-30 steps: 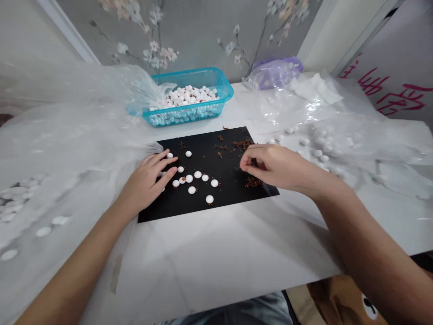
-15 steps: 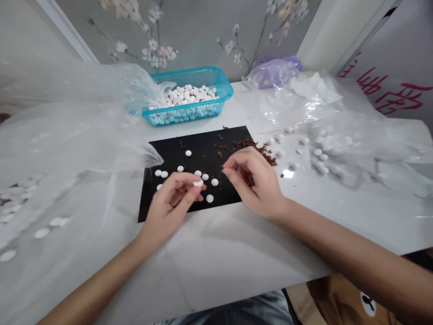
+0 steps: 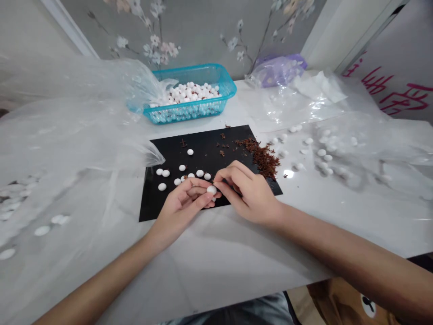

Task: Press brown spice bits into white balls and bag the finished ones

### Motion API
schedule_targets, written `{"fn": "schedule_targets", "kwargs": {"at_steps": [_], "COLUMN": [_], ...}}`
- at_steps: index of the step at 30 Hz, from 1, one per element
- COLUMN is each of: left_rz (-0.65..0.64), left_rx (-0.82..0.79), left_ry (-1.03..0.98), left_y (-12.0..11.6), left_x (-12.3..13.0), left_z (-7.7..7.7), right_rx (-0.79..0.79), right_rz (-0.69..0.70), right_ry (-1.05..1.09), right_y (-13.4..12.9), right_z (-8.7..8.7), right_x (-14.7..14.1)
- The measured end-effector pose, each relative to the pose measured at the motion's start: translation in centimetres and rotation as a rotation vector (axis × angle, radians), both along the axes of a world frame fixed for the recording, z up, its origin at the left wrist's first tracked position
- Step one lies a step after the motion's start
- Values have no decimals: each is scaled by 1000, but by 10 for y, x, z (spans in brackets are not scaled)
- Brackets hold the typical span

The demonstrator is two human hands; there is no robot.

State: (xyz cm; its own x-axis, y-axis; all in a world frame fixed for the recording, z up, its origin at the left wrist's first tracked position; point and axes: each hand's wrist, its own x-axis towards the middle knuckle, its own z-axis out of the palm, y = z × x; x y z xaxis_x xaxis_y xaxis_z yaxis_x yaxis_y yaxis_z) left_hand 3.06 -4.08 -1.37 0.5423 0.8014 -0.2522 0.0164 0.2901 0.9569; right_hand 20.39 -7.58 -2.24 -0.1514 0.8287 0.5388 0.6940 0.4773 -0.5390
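Note:
Over the near edge of a black mat point(image 3: 203, 140), my left hand point(image 3: 181, 205) pinches a small white ball point(image 3: 211, 190) between thumb and forefinger. My right hand point(image 3: 252, 194) is closed in a pinch right beside that ball, its fingertips at the ball's upper right. A tiny brown piece shows at those fingertips, mostly hidden. Several white balls point(image 3: 162, 187) lie on the mat, some with brown bits at them. On the mat's right side spreads a heap of small brown branched pieces point(image 3: 265, 160).
Behind the mat stands a blue basket point(image 3: 189, 112) holding many white balls with brown bits. A clear plastic bag point(image 3: 84, 135) covers the left side, with white balls below it. More plastic point(image 3: 358, 135) and loose white balls point(image 3: 321, 152) lie at the right.
My left hand has moved right with the white ball. My right hand has come left and down from near the brown heap, and its fingertips now meet the ball.

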Motion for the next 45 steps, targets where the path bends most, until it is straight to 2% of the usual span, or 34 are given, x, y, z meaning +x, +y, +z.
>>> {"fn": "schedule_targets", "kwargs": {"at_steps": [12,24,34,37,39,41,43,45], "left_rz": [-8,22,19,16,34,83,165,251], "left_rx": [43,43,36,46,76,154,288,465], "left_ry": [-1,33,53,56,88,138,205,319], "left_y": [0,1,2,0,0,3,9,17], "left_x": [-3,-4,-6,-6,-6,-8,-13,-19], "left_z": [-1,-2,-4,-3,-1,2,6,10], "right_rx": [-118,-97,-98,-154,-258,-361,-401,-446], "right_rz": [157,202,235,296,334,293,232,178], "right_ry": [172,221,187,217,285,383,402,315], "right_y": [0,2,3,5,7,11,14,16], "right_z": [-1,-8,-6,1,10,21,32,40], "right_x": [6,3,3,8,16,28,43,58]}}
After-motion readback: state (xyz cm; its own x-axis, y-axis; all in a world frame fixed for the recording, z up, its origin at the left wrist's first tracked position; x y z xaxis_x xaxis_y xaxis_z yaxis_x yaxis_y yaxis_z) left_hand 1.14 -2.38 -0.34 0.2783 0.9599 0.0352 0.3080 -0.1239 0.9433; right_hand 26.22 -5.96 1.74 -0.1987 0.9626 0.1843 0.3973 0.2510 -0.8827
